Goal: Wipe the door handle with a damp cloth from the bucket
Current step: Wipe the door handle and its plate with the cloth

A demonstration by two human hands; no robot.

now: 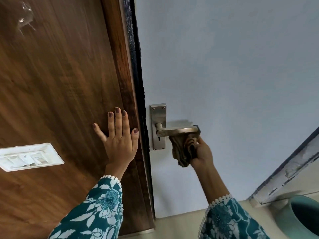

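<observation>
A metal lever door handle [177,131] on a steel plate [158,116] is fixed to the pale blue door [233,66]. My right hand [202,150] grips a bunched brown striped cloth [183,149] and presses it against the underside of the lever near its free end. My left hand [119,137] lies flat with fingers spread on the brown wooden panel [60,83] beside the door's edge. A teal bucket [303,214] shows at the bottom right corner, only partly in view.
A white switch plate [29,156] is set in the wooden panel at the left. A worn white and dark frame edge [293,171] runs diagonally at the right, above the bucket. Cream floor shows below the door.
</observation>
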